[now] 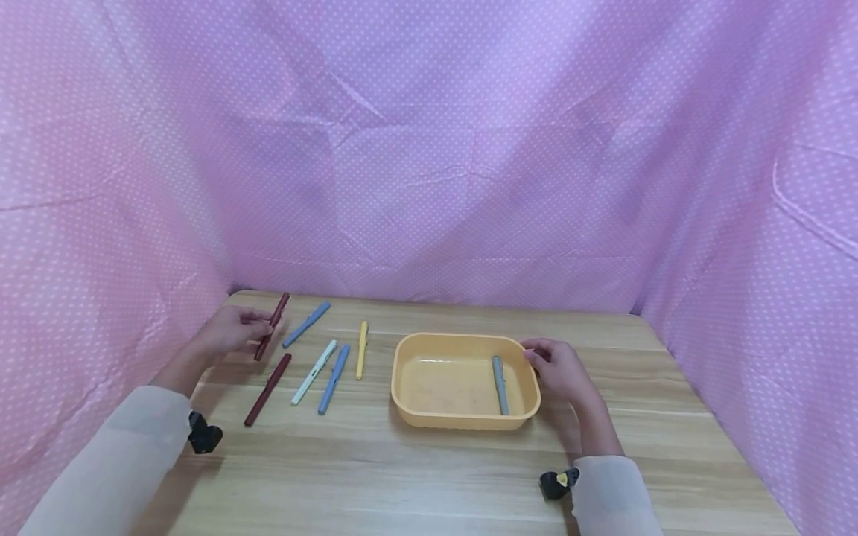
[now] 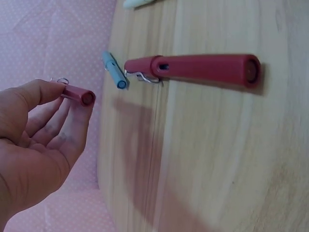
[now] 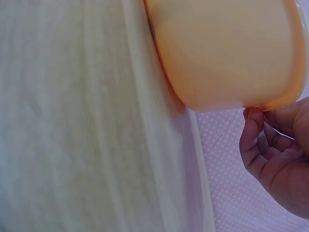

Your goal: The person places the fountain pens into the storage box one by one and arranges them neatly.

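At the table's far left, my left hand [image 1: 231,330] pinches a dark red pen [image 1: 277,310] between thumb and fingers. The left wrist view shows this pen [image 2: 79,95] held above the wood, end toward the camera. A second dark red pen [image 1: 268,389] lies on the table just nearer than that hand. My right hand [image 1: 564,372] grips the far right corner of a yellow-orange plastic tub [image 1: 462,422] at its rim. In the right wrist view the fingertips [image 3: 254,114] meet the tub's wall [image 3: 227,58]. A grey-blue pen [image 1: 500,385] lies inside the tub, at its right end.
Between the left hand and the tub lie a blue pen [image 1: 306,324], a pale mint pen [image 1: 313,373], another blue pen [image 1: 333,380] and a yellow pen [image 1: 362,351]. Pink dotted cloth [image 1: 429,186] hangs around the back and sides of the wooden table [image 1: 375,476].
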`<action>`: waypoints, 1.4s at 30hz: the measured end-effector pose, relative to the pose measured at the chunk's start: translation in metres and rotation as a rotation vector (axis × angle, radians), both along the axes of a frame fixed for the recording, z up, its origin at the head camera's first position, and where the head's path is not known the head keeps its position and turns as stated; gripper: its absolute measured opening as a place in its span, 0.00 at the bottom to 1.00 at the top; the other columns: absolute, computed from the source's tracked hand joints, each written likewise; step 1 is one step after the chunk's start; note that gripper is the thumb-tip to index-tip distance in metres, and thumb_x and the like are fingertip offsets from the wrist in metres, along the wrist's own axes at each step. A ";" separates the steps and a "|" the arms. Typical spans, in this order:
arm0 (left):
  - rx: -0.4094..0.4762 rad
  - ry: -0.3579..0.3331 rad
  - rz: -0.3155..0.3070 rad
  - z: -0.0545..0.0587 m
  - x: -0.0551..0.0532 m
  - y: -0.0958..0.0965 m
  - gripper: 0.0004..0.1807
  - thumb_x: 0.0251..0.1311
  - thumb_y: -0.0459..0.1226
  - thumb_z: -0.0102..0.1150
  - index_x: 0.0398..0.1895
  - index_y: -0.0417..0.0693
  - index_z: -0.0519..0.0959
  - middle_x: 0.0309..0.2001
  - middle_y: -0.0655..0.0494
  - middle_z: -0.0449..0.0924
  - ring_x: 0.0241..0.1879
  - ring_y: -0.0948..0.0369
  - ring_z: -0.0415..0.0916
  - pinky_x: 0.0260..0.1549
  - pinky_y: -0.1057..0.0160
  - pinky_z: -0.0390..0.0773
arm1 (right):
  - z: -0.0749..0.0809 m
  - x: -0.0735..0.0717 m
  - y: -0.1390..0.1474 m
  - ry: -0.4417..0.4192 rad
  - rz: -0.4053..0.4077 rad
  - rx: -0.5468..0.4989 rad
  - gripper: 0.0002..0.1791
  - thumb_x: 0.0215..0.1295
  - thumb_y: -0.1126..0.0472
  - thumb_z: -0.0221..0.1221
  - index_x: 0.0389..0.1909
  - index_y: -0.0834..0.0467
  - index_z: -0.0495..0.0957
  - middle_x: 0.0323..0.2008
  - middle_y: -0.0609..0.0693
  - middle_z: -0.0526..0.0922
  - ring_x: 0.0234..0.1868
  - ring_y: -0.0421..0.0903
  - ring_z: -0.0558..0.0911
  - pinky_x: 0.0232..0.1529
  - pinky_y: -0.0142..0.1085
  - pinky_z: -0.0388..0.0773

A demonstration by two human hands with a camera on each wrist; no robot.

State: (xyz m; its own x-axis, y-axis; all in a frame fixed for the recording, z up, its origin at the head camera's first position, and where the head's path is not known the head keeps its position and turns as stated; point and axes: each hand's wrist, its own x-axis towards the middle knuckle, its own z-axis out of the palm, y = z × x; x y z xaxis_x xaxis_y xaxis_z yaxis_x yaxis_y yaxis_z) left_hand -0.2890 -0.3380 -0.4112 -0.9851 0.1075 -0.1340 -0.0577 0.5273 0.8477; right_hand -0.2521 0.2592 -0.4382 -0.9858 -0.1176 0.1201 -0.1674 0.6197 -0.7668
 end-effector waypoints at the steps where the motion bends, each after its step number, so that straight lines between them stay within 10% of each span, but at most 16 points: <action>1: 0.025 0.004 -0.012 0.000 0.000 0.001 0.26 0.76 0.33 0.51 0.70 0.24 0.64 0.61 0.28 0.75 0.53 0.53 0.81 0.49 0.57 0.87 | 0.000 0.000 0.000 0.000 0.000 0.003 0.15 0.78 0.66 0.53 0.57 0.68 0.80 0.41 0.57 0.85 0.40 0.48 0.81 0.38 0.33 0.83; 42: 0.418 -0.036 -0.125 0.015 -0.009 0.094 0.24 0.71 0.26 0.50 0.65 0.21 0.64 0.43 0.49 0.83 0.46 0.54 0.85 0.53 0.49 0.85 | 0.000 -0.001 0.001 0.009 0.008 0.010 0.15 0.78 0.67 0.53 0.57 0.69 0.79 0.42 0.58 0.85 0.42 0.49 0.82 0.40 0.33 0.84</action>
